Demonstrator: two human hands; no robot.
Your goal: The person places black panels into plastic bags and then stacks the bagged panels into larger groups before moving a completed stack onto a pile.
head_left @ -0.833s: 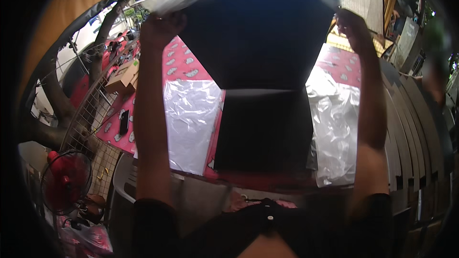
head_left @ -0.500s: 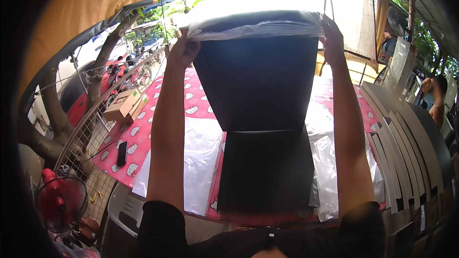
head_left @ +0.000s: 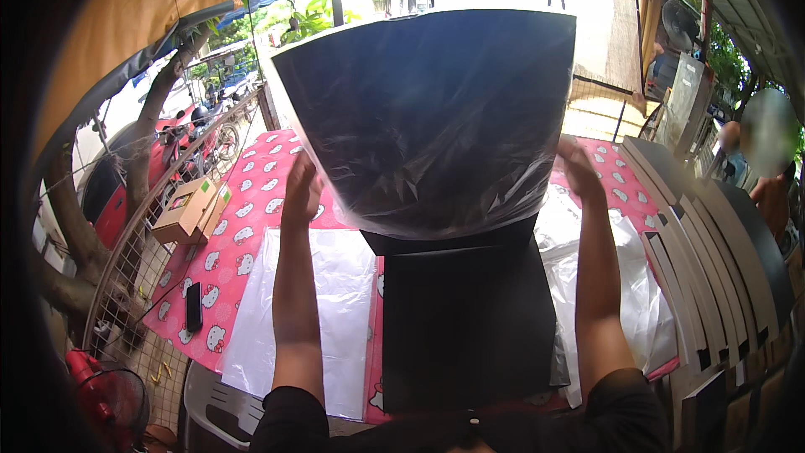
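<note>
A large black panel [head_left: 428,92], cased in a clear plastic bag [head_left: 419,210], rises in the middle. The bag's loose edge sags in front of the panel's lower part. Below it, a bare black panel [head_left: 465,327] lies flat towards me, joined or touching at a crease. My left hand [head_left: 302,189] is at the bag's left side, fingers partly curled and blurred. Along the right side is my right hand [head_left: 579,168], its fingertips near the bag's edge and smeared by motion. Whether either hand grips the plastic cannot be made out.
Flat clear plastic bags [head_left: 323,310] lie left on the pink patterned tablecloth [head_left: 251,193]; crumpled bags [head_left: 620,277] lie right. Nearby are a black phone [head_left: 194,307], a cardboard box [head_left: 186,210], stacked grey boards [head_left: 704,260] and a red fan [head_left: 105,394]. Another person [head_left: 767,159] is at far right.
The bag's edge has come down from the panel's top to near the crease, so the plastic covers most of the upright panel. Both my hands have moved down and nearer.
</note>
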